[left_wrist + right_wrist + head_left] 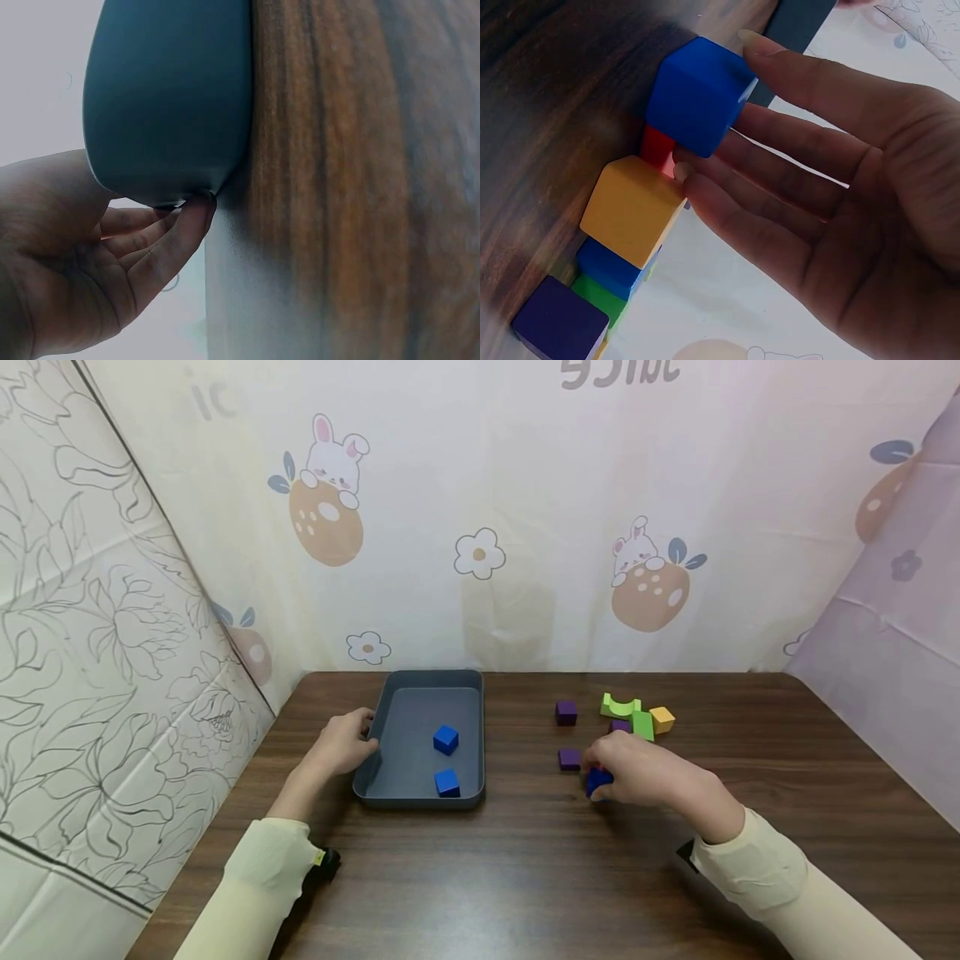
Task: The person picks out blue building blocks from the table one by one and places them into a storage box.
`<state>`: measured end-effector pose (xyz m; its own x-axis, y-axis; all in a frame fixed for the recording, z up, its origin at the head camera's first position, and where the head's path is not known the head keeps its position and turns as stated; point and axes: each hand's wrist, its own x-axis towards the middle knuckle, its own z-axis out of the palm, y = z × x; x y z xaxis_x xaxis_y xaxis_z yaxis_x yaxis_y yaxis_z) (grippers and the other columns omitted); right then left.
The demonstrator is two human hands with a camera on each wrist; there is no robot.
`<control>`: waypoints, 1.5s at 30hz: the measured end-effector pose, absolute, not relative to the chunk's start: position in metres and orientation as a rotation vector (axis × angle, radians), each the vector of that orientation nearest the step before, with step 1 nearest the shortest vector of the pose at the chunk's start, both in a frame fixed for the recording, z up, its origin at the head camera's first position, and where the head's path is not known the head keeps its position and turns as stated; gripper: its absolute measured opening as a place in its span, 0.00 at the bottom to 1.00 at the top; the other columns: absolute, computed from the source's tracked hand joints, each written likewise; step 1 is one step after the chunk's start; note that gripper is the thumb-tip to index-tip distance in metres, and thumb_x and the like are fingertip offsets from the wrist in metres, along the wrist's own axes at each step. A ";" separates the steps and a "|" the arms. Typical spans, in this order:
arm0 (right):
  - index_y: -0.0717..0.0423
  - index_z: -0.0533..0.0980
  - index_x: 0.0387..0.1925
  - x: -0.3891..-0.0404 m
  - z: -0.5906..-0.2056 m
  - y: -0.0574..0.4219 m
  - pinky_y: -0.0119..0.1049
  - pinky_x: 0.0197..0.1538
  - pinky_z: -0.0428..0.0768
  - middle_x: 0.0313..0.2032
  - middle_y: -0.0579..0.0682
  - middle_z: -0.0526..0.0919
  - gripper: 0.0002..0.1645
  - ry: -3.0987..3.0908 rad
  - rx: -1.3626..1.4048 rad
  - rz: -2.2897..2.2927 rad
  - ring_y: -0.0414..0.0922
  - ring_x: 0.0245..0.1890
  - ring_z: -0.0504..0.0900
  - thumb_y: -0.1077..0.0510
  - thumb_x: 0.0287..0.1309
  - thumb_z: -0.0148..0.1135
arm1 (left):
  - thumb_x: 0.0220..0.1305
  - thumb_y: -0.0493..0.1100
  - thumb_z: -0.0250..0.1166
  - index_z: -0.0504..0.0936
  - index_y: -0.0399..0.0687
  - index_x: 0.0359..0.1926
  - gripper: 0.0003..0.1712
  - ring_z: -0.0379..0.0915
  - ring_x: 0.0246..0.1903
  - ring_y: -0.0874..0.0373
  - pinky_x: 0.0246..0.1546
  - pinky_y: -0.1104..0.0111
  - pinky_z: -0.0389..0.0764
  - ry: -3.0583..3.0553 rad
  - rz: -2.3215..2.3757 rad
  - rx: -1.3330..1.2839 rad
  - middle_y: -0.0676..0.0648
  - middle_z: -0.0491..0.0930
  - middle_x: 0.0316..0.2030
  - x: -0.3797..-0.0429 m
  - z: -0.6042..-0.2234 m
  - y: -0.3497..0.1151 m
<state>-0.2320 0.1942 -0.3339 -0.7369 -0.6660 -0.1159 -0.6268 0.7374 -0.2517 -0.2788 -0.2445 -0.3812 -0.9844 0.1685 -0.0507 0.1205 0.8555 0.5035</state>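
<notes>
My left hand [345,743] is at the left side of a dark grey tray [424,680], its thumb by the rim and its fingers bent against the outer wall. Two blue cubes [446,740] lie inside the tray. Over on the right, my right hand [637,768] holds a blue block [697,97] between thumb and fingers. Behind that block, a red block [658,148] shows only in part. A yellow block [634,210] sits close to my fingertips in the right wrist view. Left of the right hand lies a purple block [569,759].
Beyond my right hand are a light green arched block [621,706], a green block [642,725], a yellow cube [662,719] and a partly covered purple block [619,726]. Another purple cube [566,713] stands nearer the tray. A patterned curtain [525,568] rises behind the wooden table [480,877].
</notes>
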 end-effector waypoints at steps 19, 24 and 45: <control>0.59 0.85 0.41 -0.221 -0.328 0.187 0.42 0.39 0.86 0.37 0.49 0.87 0.19 2.704 -0.987 -0.265 0.42 0.37 0.82 0.56 0.46 0.78 | 0.63 0.36 0.62 0.70 0.29 0.64 0.29 0.79 0.46 0.42 0.45 0.48 0.82 2.942 0.788 0.246 0.30 0.82 0.49 -0.278 -0.381 -0.245; 0.61 0.84 0.43 -0.218 -0.326 0.184 0.42 0.38 0.86 0.38 0.52 0.87 0.21 2.699 -1.011 -0.270 0.43 0.37 0.83 0.57 0.46 0.78 | 0.63 0.36 0.62 0.70 0.29 0.64 0.29 0.79 0.45 0.42 0.45 0.48 0.82 2.943 0.792 0.245 0.30 0.82 0.49 -0.278 -0.381 -0.244; 0.57 0.85 0.42 -0.220 -0.334 0.182 0.45 0.42 0.86 0.39 0.50 0.87 0.18 2.680 -0.962 -0.237 0.44 0.40 0.83 0.61 0.46 0.77 | 0.64 0.37 0.62 0.69 0.29 0.65 0.30 0.78 0.47 0.41 0.47 0.47 0.80 2.939 0.783 0.238 0.30 0.81 0.50 -0.278 -0.381 -0.244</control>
<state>-0.2200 0.1819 -0.3337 -0.7377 -0.6423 -0.2080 -0.5959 0.7642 -0.2466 -0.2784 -0.2443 -0.3814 -0.9837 0.1732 -0.0476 0.1266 0.8565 0.5004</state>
